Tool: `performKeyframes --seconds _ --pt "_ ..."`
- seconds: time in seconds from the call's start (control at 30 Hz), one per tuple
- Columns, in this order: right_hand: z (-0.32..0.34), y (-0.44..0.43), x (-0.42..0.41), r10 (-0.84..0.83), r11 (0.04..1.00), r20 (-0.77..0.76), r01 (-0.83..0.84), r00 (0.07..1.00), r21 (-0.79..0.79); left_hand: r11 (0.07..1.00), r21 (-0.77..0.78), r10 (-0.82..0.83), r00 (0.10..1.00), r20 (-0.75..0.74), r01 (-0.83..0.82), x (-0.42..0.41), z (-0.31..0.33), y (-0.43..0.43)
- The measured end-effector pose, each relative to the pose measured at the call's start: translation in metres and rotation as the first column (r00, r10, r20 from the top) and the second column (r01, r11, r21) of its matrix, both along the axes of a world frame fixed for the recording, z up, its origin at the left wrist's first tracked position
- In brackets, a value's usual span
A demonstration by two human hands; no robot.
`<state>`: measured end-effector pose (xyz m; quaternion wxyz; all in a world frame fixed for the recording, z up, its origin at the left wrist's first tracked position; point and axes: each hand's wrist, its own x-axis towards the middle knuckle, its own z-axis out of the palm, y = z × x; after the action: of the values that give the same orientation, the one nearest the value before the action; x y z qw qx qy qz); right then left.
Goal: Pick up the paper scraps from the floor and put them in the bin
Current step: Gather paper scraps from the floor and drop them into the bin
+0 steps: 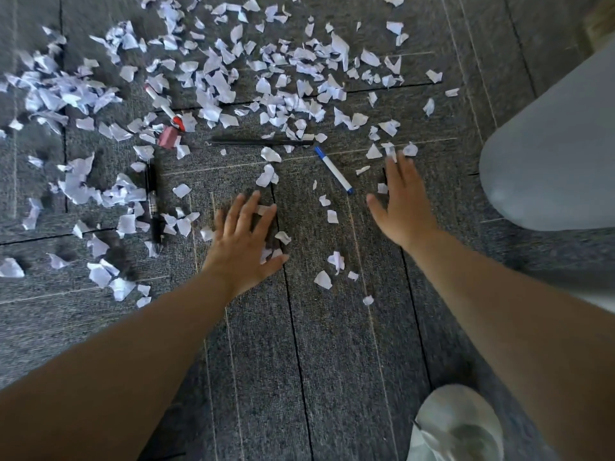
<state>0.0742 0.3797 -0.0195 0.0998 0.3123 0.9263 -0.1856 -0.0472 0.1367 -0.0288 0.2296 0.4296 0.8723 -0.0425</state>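
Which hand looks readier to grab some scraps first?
The left hand, probably: it lies spread on the carpet with paper scraps under and beside its fingers. The right hand only reaches a few near its fingertips.

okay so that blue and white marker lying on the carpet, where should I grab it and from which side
Pinch the blue marker across its white barrel near the middle, coming straight down from above with the right hand, which is nearest. It lies flat and diagonal, with bare carpet along both long sides, so fingers fit either side.

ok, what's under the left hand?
White paper scraps poke out beneath the spread left hand, one near its fingertips, others by the thumb, on grey carpet. Whatever lies under the palm is covered.
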Motion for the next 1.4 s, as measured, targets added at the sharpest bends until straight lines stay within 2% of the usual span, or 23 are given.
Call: performKeyframes --seconds 0.07,0.17,0.3,0.47,0.57,0.63,0.73,0.8,0.9,0.97,1.07,1.13,1.23,1.33,1.4 --pt "0.003 0.013 -0.020 0.061 0.997 0.062 -0.064 0.996 0.042 0.995 0.060 -0.076 0.997 0.005 0.076 -0.003 0.002 0.011" --pt "0.004 0.034 -0.042 0.046 0.993 0.178 -0.064 0.983 0.099 0.981 0.099 -0.169 0.985 -0.019 0.170 -0.009 0.003 0.025" --pt "0.000 0.039 -0.054 0.049 0.999 0.268 -0.051 0.962 -0.002 0.965 0.068 -0.256 0.966 0.026 0.254 -0.015 0.001 0.035" --pt "-0.001 -0.008 -0.032 0.039 0.998 0.033 -0.041 0.999 0.057 0.967 0.093 -0.244 0.969 0.046 0.239 -0.004 0.000 0.024" --pt "-0.007 -0.045 0.000 0.091 0.994 -0.103 -0.084 0.991 0.064 0.969 0.101 -0.234 0.970 0.067 0.227 0.004 0.002 0.012" --pt "-0.010 -0.069 0.024 0.137 0.990 -0.205 -0.128 0.969 0.054 0.953 0.163 -0.269 0.961 0.059 0.256 0.009 0.006 -0.001" --pt "-0.011 -0.089 0.051 0.122 0.992 -0.351 -0.125 0.929 0.013 0.932 0.206 -0.291 0.955 -0.064 0.298 0.010 0.003 -0.020" --pt "-0.013 -0.087 0.061 0.040 0.999 -0.343 -0.040 0.939 0.006 0.958 0.157 -0.225 0.969 -0.105 0.239 0.005 0.002 -0.025" --pt "-0.015 -0.070 0.061 -0.074 0.997 -0.166 0.073 0.983 -0.011 0.995 0.074 -0.058 0.997 -0.041 0.061 -0.007 -0.003 -0.023" --pt "-0.016 -0.060 0.047 0.032 0.999 -0.035 -0.033 0.999 -0.002 0.999 0.014 -0.038 0.999 0.001 0.038 -0.008 -0.003 -0.016" --pt "-0.010 -0.068 0.015 0.266 0.963 0.058 -0.264 0.962 -0.045 0.993 0.049 -0.104 0.995 0.007 0.103 0.001 -0.006 -0.015" --pt "-0.007 -0.083 0.005 0.348 0.935 0.023 -0.345 0.937 -0.083 0.981 0.077 -0.178 0.984 0.007 0.177 0.008 -0.009 -0.019" --pt "-0.009 -0.106 0.020 0.346 0.932 -0.098 -0.354 0.933 -0.083 0.947 0.169 -0.275 0.961 -0.005 0.272 0.017 -0.009 -0.027" --pt "-0.011 -0.113 0.053 0.281 0.954 -0.259 -0.298 0.924 -0.029 0.901 0.246 -0.337 0.934 -0.123 0.357 0.020 -0.012 -0.037" --pt "-0.012 -0.109 0.076 0.211 0.977 -0.265 -0.204 0.941 0.054 0.890 0.291 -0.317 0.935 -0.157 0.350 0.020 -0.014 -0.042"
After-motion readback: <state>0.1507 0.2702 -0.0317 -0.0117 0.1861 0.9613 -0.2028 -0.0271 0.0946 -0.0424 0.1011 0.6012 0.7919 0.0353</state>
